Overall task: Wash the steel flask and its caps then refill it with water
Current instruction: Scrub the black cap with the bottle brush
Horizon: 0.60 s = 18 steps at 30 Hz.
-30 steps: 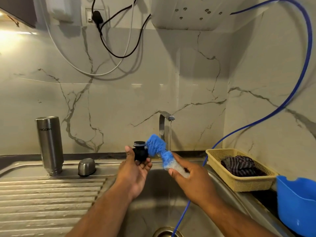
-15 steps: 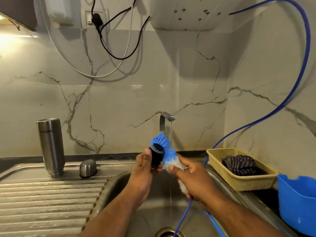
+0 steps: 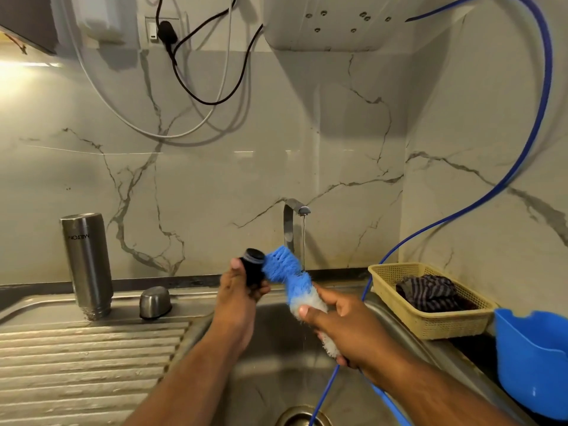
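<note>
My left hand (image 3: pixel 238 295) grips a small black inner cap (image 3: pixel 253 267) above the sink basin (image 3: pixel 270 379). My right hand (image 3: pixel 344 330) holds a blue and white bottle brush (image 3: pixel 289 275), whose blue bristles press against the cap's side. The steel flask (image 3: pixel 87 265) stands upside down on the ribbed drainboard at the left. Beside it lies the steel outer cap (image 3: pixel 155 302), dome up. A thin stream of water runs from the tap (image 3: pixel 295 216) just behind the brush.
A yellow basket (image 3: pixel 430 321) with a striped cloth sits right of the sink. A blue plastic tub (image 3: pixel 534 361) stands at the right edge. A blue hose (image 3: pixel 461 216) hangs down the wall into the basin near the drain (image 3: pixel 302 418). Cables dangle above.
My left hand shifted right and back left with the black cap, turning it. The brush head moved up and now scrubs the cap's right side.
</note>
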### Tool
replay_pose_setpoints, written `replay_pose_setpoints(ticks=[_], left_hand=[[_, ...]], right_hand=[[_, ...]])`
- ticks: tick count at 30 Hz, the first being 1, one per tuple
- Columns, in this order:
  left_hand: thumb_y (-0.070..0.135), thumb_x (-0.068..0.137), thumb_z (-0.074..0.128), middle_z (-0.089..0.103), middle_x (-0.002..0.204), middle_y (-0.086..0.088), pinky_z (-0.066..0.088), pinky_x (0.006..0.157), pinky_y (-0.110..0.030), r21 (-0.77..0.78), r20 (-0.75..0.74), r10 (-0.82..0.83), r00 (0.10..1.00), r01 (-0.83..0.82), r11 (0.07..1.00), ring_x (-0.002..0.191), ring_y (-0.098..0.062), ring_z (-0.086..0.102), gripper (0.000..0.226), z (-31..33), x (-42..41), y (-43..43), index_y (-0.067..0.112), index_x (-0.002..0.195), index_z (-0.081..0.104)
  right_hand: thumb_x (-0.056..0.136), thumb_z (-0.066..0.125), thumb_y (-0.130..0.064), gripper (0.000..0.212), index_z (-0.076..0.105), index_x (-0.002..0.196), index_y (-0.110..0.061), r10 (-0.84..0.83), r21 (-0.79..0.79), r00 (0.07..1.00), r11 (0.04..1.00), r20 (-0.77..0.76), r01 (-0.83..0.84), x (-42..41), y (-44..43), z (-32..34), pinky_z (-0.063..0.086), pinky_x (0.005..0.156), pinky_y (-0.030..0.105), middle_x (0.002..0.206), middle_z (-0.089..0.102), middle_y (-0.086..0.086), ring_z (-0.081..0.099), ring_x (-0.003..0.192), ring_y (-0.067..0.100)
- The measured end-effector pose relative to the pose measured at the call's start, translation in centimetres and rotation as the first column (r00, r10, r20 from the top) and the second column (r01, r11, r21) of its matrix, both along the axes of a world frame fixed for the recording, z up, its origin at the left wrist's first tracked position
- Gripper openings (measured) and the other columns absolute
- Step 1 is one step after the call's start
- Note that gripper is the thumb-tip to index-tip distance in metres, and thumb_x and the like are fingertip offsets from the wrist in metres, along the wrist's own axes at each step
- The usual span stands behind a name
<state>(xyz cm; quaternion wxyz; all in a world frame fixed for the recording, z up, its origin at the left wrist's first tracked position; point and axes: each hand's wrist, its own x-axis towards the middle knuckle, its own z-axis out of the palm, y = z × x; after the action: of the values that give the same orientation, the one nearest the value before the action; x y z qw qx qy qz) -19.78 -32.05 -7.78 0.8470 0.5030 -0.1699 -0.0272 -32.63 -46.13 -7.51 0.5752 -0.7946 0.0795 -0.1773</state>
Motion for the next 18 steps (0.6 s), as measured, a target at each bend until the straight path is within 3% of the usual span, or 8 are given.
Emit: replay_pose_setpoints(ticks=[4,9,11,14,18], left_hand=[[0.053,0.101,0.034,0.063,0.107,-0.018,0.052,0.08,-0.036,0.169,0.073,-0.109,0.991,0.095,0.981,0.081,-0.02,0.056,0.058,-0.8,-0.4,0.6,0.009,0.133,0.052],[0.051,0.104,0.032,0.064,0.095,-0.016,0.052,0.069,-0.031,0.203,0.048,-0.177,0.983,0.164,0.965,0.073,-0.018,0.053,0.054,-0.2,-0.5,0.6,0.01,0.125,0.06],[0.051,0.105,0.033,0.063,0.094,-0.016,0.051,0.07,-0.033,0.19,0.0,-0.16,0.987,0.157,0.969,0.073,-0.019,0.052,0.052,-0.3,-0.4,1.1,0.01,0.122,0.062],[0.052,0.104,0.034,0.063,0.092,-0.017,0.05,0.071,-0.035,0.074,-0.078,-0.146,0.986,0.152,0.986,0.073,-0.021,0.052,0.053,-0.2,-0.4,1.4,0.009,0.119,0.062],[0.05,0.105,0.033,0.065,0.095,-0.019,0.05,0.074,-0.036,0.08,-0.09,-0.171,0.981,0.179,0.981,0.077,-0.023,0.054,0.05,-0.3,-0.8,1.0,0.012,0.118,0.062]], right_hand=[[0.094,0.071,-0.038,0.048,0.058,0.139,-0.046,-0.034,-0.029,0.999,0.999,0.038,0.035,0.8,-0.2,0.1,0.04,0.042,0.024,0.07,0.065,-0.007,0.051,0.044,0.003],[0.092,0.073,-0.04,0.051,0.056,0.14,-0.045,-0.093,-0.032,0.989,0.995,0.112,0.097,0.9,-0.3,0.2,0.042,0.042,0.021,0.077,0.07,-0.008,0.056,0.052,0.001],[0.091,0.074,-0.038,0.051,0.058,0.139,-0.043,-0.085,-0.089,0.982,0.991,0.171,0.102,0.7,-0.5,0.3,0.047,0.055,0.01,0.096,0.072,-0.017,0.065,0.07,-0.007],[0.091,0.074,-0.04,0.058,0.053,0.145,-0.039,-0.077,-0.226,0.981,0.967,0.175,0.117,0.6,-0.2,0.1,0.048,0.079,0.004,0.128,0.066,-0.02,0.063,0.108,-0.008],[0.093,0.072,-0.041,0.058,0.051,0.147,-0.039,-0.106,-0.274,0.975,0.949,0.198,0.158,0.8,-0.3,-0.1,0.045,0.078,0.001,0.131,0.066,-0.018,0.061,0.11,-0.007]])
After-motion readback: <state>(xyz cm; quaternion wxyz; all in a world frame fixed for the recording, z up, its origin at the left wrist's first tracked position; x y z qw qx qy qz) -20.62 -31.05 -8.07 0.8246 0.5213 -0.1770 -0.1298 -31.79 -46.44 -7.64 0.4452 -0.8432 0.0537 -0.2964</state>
